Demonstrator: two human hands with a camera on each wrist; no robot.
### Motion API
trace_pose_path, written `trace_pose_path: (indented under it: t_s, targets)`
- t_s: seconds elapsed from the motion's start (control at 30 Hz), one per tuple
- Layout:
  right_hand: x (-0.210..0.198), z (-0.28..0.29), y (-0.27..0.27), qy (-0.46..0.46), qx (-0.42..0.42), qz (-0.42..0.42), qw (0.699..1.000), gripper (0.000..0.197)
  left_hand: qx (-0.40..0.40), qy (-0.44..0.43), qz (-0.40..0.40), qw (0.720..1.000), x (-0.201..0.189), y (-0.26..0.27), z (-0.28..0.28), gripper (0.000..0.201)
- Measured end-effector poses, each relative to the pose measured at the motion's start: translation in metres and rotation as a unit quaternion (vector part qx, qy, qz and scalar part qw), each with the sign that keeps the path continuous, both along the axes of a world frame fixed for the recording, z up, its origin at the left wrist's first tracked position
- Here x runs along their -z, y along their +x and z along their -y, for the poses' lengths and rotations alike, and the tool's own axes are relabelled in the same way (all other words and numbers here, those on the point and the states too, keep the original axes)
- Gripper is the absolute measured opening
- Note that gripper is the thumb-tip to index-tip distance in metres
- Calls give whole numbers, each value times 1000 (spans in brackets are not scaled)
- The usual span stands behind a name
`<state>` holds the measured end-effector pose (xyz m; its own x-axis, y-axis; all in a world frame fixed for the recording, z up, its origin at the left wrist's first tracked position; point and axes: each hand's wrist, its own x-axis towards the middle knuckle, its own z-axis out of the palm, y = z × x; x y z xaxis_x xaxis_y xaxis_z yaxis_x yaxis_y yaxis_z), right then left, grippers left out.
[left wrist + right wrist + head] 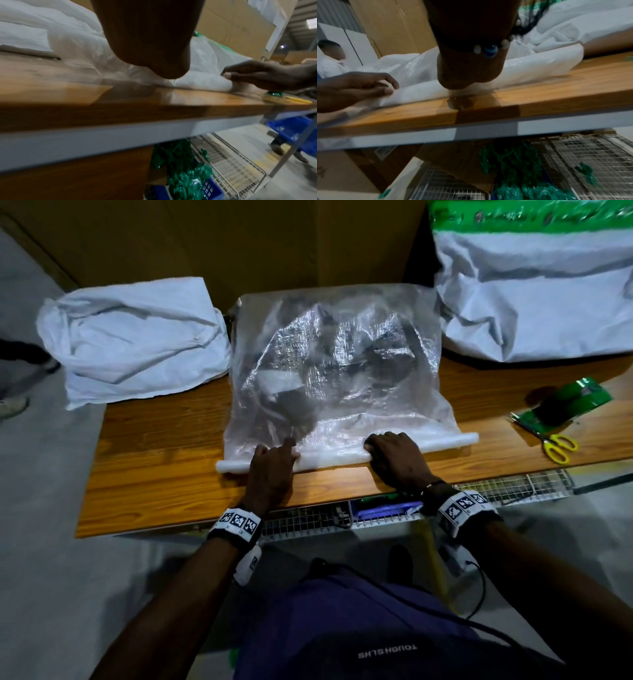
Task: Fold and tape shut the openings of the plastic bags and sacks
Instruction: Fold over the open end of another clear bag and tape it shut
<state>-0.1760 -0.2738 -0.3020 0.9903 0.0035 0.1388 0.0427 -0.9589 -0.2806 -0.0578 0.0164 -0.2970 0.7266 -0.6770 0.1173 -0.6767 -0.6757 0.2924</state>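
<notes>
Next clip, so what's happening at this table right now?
A person is rolling up the open near edge of a clear plastic bag on a wooden table. The left hand and right hand both grip the rolled edge. No tape is on it yet; the green tape and yellow scissors lie untouched to the right. White sacks sit to the left and back right.

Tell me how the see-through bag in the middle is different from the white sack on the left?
The clear bag shows dark things inside; the white sack hides its contents. The clear bag's near edge is rolled up under the left hand and right hand; nobody touches the white sack. Both lie on the wooden table.
</notes>
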Motion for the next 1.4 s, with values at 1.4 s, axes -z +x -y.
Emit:
trace_pose_path:
  t_s: [1.4]
  targets:
    - [2,-81,49,50,76,-17,996,34,-42,48,-50,997,13,61,-50,54]
